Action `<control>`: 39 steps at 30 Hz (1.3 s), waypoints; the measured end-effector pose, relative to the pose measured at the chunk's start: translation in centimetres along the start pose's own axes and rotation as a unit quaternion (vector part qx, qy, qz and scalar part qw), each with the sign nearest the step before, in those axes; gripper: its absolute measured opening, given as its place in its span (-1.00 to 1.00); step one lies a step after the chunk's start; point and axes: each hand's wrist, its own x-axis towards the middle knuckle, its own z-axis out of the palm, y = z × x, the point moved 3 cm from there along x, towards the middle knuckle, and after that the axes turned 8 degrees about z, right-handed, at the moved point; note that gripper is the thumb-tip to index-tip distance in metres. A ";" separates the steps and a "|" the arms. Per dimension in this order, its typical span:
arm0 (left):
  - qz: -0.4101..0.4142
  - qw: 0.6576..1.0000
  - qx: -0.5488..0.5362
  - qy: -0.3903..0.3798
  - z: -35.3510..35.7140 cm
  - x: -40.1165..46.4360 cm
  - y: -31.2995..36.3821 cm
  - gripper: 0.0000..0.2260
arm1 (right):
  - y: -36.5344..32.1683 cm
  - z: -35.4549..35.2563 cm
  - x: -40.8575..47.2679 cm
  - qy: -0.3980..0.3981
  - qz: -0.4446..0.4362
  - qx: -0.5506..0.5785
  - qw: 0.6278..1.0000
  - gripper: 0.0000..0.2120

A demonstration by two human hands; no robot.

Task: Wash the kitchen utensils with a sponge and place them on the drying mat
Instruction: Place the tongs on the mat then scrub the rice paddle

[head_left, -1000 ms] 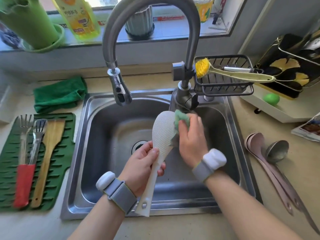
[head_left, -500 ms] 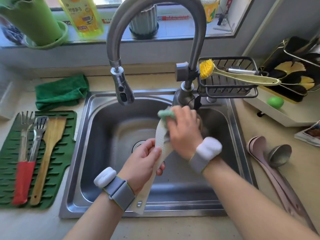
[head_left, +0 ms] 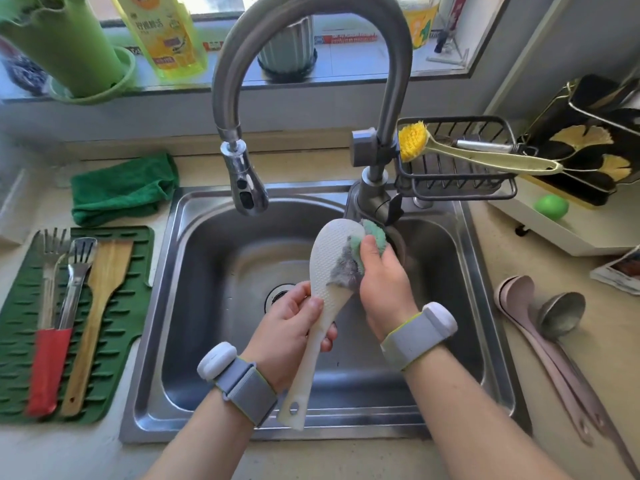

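At nine o'clock the drying mat [head_left: 114, 327] already holds three washed utensils. Over the sink [head_left: 214, 341], my left hand [head_left: 289, 336] grips the white rice paddle [head_left: 330, 271] while my right hand [head_left: 384, 284] pinches the sponge [head_left: 375, 235] against its bowl; at three o'clock the pink spoons [head_left: 540, 337] and a metal ladle [head_left: 561, 313] wait unwashed.

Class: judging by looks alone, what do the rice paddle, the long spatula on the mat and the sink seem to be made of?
Rice paddle: probably plastic, matte white, dimpled face.
Spatula: wood, visible grain, tan, unglossed.
Sink: likely stainless steel, brushed grey with soft reflections.
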 end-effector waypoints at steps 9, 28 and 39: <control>0.063 0.994 -0.018 0.085 2.1 1.8 2.7 -0.68 | -3.2 1.6 -5.4 0.038 -0.258 -0.184 0.948 -0.77; 0.002 0.952 -0.300 0.059 1.9 1.5 3.5 -0.52 | -3.3 3.8 -7.4 -0.074 -0.262 -0.272 0.923 -0.76; 0.029 0.920 -0.389 0.039 2.5 1.1 3.5 -0.53 | -6.1 4.9 -6.0 0.014 -0.336 -0.317 0.887 -0.80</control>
